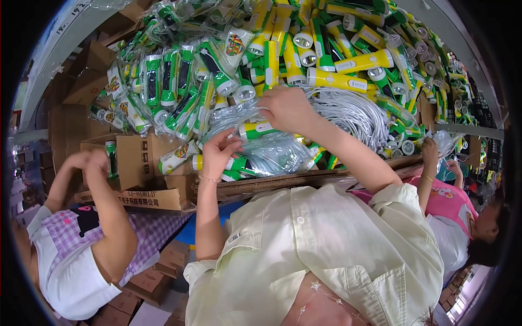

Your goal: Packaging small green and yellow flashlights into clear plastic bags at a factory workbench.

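Note:
My left hand (220, 156), fingers bent into a pinch, is at the edge of a clear plastic bag (231, 120). Farther right, my right hand (286, 110) has its fingers curled down on the same crinkled plastic; its fingertips are partly hidden. Between the two hands lies a yellow, green and white flashlight (255, 130), partly covered by my right hand. More thin clear bags (280, 155) are piled just below it. Beside my right forearm sits a large bundle of white cables (353, 117).
A big heap of green, yellow and white flashlights (348, 60) fills the far side, many bagged at left (168, 76). A cardboard edge (304, 179) runs along the near side. At left stands an open carton (133, 163). Co-workers' hands (89, 162) (429, 149) work on both sides.

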The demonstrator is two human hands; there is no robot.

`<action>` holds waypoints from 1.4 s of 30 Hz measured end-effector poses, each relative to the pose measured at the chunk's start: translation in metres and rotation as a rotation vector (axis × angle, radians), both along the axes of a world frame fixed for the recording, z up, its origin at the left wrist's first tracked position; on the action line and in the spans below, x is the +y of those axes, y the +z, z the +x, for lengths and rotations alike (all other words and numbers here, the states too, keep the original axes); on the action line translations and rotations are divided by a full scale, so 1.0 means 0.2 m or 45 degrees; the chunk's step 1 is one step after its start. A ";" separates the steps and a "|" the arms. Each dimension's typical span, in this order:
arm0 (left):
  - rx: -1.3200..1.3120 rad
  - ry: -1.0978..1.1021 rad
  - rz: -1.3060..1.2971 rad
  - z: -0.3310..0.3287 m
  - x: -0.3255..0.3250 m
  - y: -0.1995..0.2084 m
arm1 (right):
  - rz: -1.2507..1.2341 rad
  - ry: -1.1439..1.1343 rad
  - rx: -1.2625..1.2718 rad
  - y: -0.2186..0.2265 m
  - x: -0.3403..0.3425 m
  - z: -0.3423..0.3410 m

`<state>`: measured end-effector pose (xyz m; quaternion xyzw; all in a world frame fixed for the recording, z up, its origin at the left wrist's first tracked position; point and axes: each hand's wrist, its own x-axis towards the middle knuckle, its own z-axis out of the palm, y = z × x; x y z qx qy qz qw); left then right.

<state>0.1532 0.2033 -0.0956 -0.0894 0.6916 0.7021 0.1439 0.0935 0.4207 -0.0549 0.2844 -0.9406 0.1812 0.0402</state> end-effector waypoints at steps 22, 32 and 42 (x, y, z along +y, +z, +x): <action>0.404 0.366 -0.334 -0.06 -0.25 0.04 | 0.047 0.337 0.028 -0.06 0.27 -0.18; 0.967 1.055 -0.559 -0.75 -0.91 0.48 | -0.428 -0.158 -0.014 -0.16 0.05 -0.08; 1.049 0.860 -1.097 -0.87 -0.85 0.14 | 0.057 -0.006 -0.172 -0.46 -0.19 -0.05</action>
